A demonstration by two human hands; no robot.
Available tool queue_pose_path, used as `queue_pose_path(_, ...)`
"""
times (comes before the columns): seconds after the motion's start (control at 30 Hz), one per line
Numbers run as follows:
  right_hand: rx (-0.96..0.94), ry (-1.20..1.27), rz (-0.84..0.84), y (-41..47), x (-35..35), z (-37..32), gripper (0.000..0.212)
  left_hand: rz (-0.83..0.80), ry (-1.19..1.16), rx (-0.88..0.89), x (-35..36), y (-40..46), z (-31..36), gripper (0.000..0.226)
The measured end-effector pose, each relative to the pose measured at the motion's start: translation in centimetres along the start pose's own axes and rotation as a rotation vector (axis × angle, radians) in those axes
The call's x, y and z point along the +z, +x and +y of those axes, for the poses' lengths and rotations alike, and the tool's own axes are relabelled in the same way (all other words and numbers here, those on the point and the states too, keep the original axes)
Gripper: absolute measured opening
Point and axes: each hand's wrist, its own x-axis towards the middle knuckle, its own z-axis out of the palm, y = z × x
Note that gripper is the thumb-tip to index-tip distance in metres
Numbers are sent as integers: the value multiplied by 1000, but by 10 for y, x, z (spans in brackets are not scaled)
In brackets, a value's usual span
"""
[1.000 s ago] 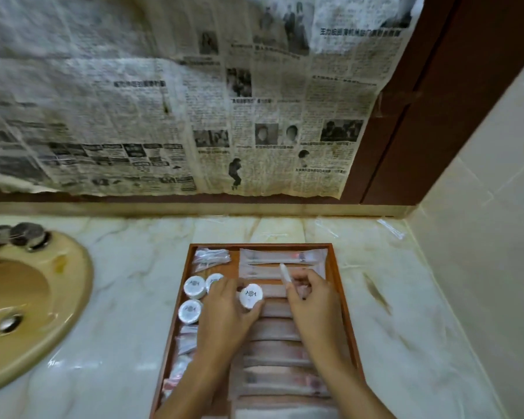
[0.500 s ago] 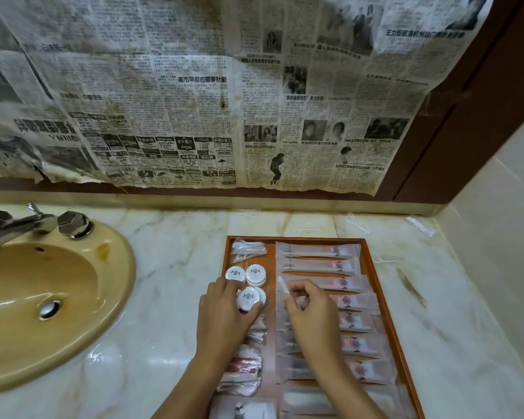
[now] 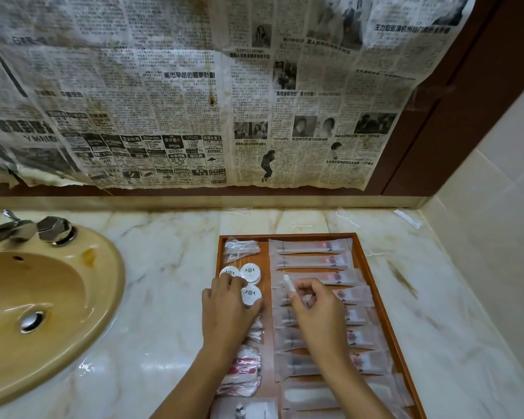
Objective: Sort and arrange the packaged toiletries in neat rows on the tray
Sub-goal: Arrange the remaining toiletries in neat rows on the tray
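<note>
Now, head view: left hand (image 3: 224,313) clamped on round tin (image 3: 251,295) over tray (image 3: 384,313) left column; right hand (image 3: 318,309) pinches thin white stick (image 3: 288,282) above sachet row (image 3: 310,261). Risk: sleeve or wrist drags slippery sachets askew; tin knocks neighbouring tins (image 3: 250,273).

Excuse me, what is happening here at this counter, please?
A person is arranging packaged toiletries on a shallow brown wooden tray on a marble counter. The left hand grips a small round white container in the left column. The right hand pinches a thin white tube above the row of long translucent packets.
</note>
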Motion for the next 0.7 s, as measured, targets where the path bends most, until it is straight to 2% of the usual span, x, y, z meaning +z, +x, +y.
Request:
queue_pose_path(0.4, -2, -17, -22, -2, 0, -1, 13, 33, -25, 35, 2, 0, -8, 52)
queue_pose_path(0.53, -19, -12, -83, -6, 11, -3, 19, 95, -249, -23, -8, -12, -27, 44)
queue_pose_path(0.7, -136, -82, -169, -19, 32, -15, 16, 161, -564, -135, -12, -45, -52, 35)
